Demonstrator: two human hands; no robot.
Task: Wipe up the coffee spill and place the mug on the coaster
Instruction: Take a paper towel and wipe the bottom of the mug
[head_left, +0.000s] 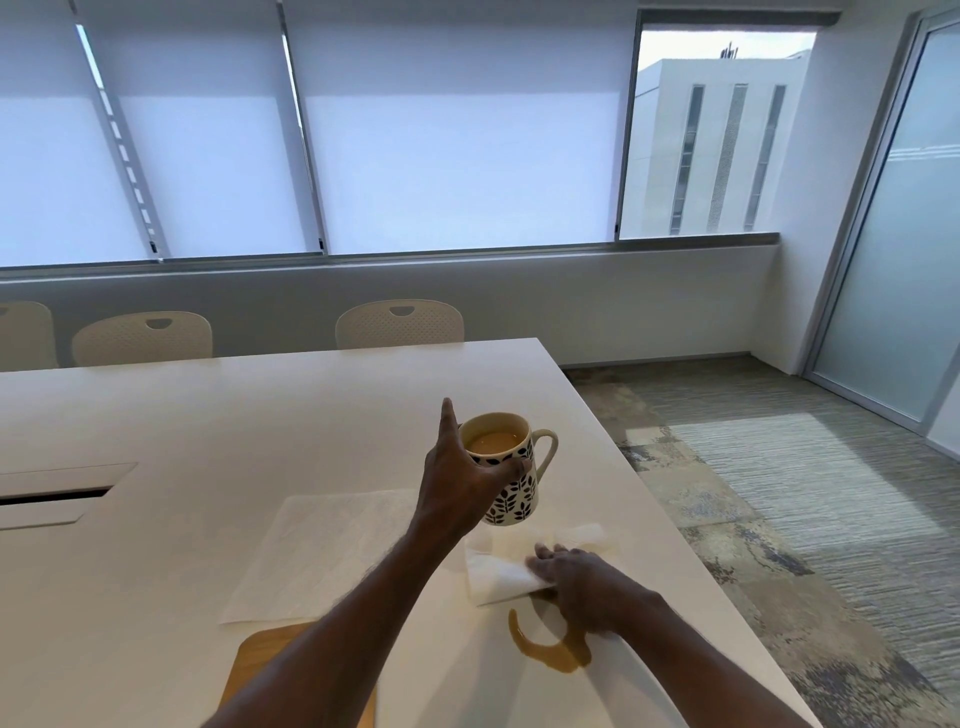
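My left hand (462, 480) grips a white mug (511, 467) with a black leaf pattern, full of milky coffee, and holds it lifted above the white table (208, 415). My right hand (582, 577) presses a folded white paper towel (498, 574) flat onto the table near its right edge. A brown coffee spill (550, 649) curves in a ring just in front of the towel, below my right hand. A wooden coaster (270, 654) lies near the front edge, partly hidden under my left forearm.
A larger unfolded paper towel (322, 551) lies to the left of the mug. A cable hatch (57, 493) sits in the table at the left. Three chairs (400, 322) stand along the far side. The table's right edge (649, 493) drops to carpet.
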